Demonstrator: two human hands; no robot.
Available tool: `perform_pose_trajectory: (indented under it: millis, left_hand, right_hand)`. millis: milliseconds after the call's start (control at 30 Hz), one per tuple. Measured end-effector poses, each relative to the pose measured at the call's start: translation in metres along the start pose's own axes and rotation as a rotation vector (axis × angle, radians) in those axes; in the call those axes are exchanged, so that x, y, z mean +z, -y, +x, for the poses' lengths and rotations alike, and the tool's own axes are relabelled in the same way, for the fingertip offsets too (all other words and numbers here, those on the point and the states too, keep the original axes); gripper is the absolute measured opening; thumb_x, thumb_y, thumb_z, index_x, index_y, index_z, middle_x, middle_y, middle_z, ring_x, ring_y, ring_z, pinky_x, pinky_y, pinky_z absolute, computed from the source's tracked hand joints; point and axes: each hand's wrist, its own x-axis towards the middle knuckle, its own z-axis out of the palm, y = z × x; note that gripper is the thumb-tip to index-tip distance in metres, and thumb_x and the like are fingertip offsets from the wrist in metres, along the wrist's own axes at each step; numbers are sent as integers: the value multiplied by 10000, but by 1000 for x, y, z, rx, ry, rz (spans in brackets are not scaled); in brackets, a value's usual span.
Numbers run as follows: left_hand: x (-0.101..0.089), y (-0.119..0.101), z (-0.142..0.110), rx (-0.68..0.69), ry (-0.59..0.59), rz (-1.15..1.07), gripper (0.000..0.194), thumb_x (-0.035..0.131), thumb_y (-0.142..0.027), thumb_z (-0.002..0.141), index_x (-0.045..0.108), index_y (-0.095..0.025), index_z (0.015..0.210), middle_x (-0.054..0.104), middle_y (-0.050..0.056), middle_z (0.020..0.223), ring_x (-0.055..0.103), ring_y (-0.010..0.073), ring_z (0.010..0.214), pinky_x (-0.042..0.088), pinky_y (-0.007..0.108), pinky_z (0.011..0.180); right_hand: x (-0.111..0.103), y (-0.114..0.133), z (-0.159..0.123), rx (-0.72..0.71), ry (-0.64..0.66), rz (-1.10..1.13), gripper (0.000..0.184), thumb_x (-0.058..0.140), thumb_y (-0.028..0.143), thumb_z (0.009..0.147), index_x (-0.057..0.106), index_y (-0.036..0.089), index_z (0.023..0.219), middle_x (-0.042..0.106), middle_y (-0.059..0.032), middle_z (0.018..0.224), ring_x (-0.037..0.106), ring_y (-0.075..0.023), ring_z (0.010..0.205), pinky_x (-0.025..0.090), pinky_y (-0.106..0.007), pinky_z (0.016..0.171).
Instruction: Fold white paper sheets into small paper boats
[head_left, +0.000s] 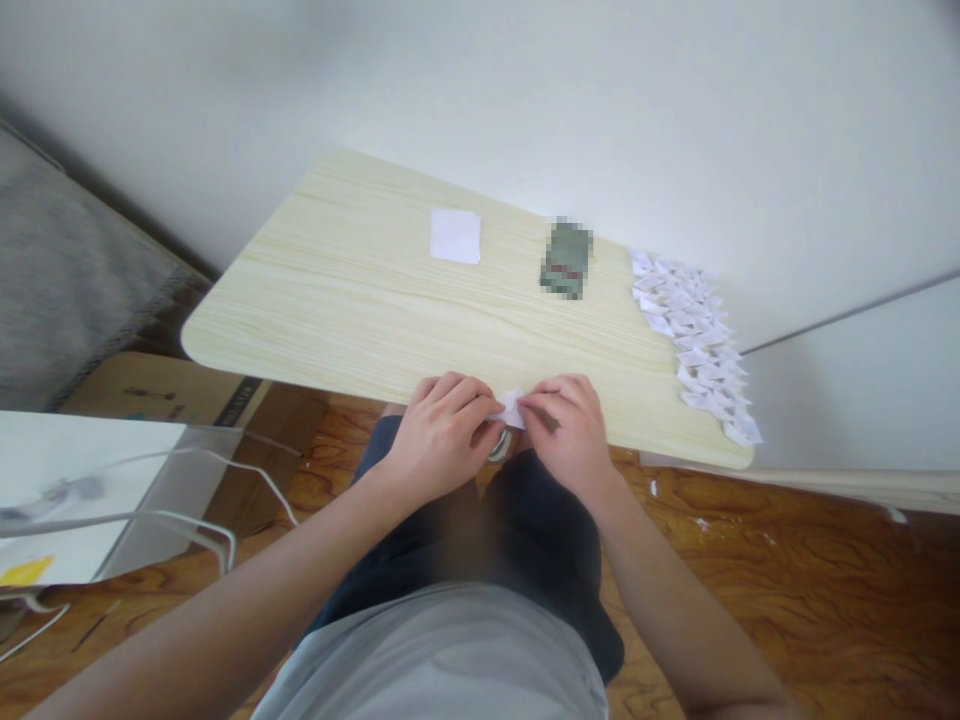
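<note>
A small piece of folded white paper [511, 408] is held between my two hands at the table's near edge. My left hand [448, 432] pinches its left side between thumb and fingers. On the other side, my right hand [568, 425] grips the paper with its fingertips. The paper's exact folded shape is partly hidden by the fingers. Farther back on the table lies a flat square stack of white paper [455, 236].
The pale wooden table [337, 270] stands against a white wall. A blurred green item [567, 260] lies near its back edge. Several folded white paper pieces [694, 335] line the right end. At left are a cardboard box [161, 385] and white cables [225, 455].
</note>
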Motion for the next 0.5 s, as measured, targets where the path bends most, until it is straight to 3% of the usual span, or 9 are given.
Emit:
perform_pose_trajectory:
  millis: [133, 333, 500]
  left_hand:
    - [1, 1, -2, 1, -20, -3, 149, 634, -278, 962, 743, -237, 1054, 734, 75, 1079, 625, 266, 1048, 444, 451, 928]
    - [0, 6, -1, 16, 3, -18, 147, 639, -268, 963, 752, -254, 1056, 740, 72, 1066, 625, 268, 1057, 438, 457, 937]
    - [-2, 8, 2, 38, 28, -39, 147, 621, -304, 987, 756, -248, 985, 736, 51, 1028, 619, 247, 1041, 437, 433, 936]
  right_hand:
    - [-4, 5, -11, 35, 22, -18, 107, 695, 250, 952, 781, 275, 1011, 721, -57, 1001, 607, -257, 1009, 494, -475, 918]
    - [-7, 4, -15, 23, 60, -27, 237, 806, 297, 849, 771, 285, 1083, 722, -57, 1069, 605, -278, 1043, 489, -490, 933]
    - [-12, -1, -13, -1, 97, -13, 204, 778, 296, 893, 768, 292, 1096, 730, -49, 1082, 615, -269, 1048, 492, -480, 941]
